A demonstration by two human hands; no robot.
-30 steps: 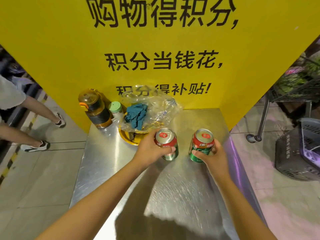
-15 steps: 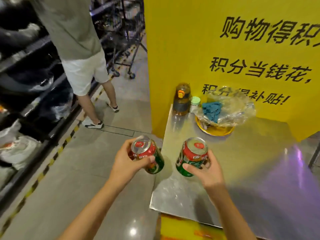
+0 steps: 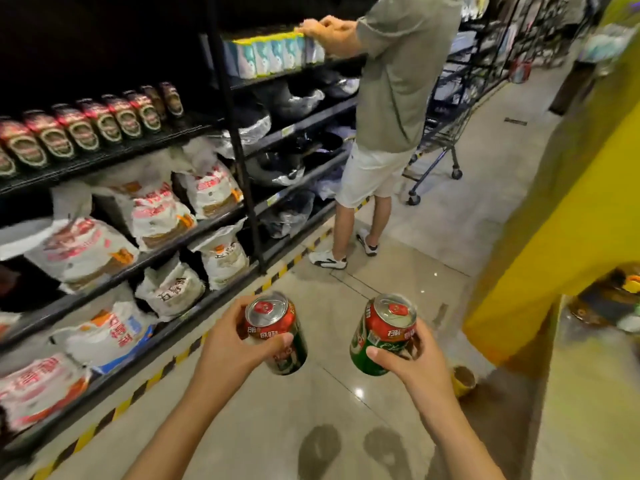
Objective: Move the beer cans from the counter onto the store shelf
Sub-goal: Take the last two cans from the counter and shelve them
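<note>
I hold two red-and-green beer cans above the tiled floor. My left hand [image 3: 230,344] grips the left beer can [image 3: 277,332], which tilts to the right. My right hand [image 3: 415,362] grips the right beer can [image 3: 382,336], which tilts to the left. The black store shelf [image 3: 114,150] runs along the left, with a row of dark red cans [image 3: 86,124] on an upper level. The metal counter [image 3: 588,393] lies at the right edge, beside the yellow sign board [image 3: 561,237].
White sacks [image 3: 156,209] fill the lower shelf levels. A person in a green shirt and white shorts [image 3: 391,98] stands at the shelf ahead, hands on small packs. A shopping cart [image 3: 440,140] is behind them. Yellow-black tape [image 3: 166,368] marks the floor along the shelf base.
I have turned left from the counter toward the shelf. Both cans left the counter and now hang over the aisle floor.
</note>
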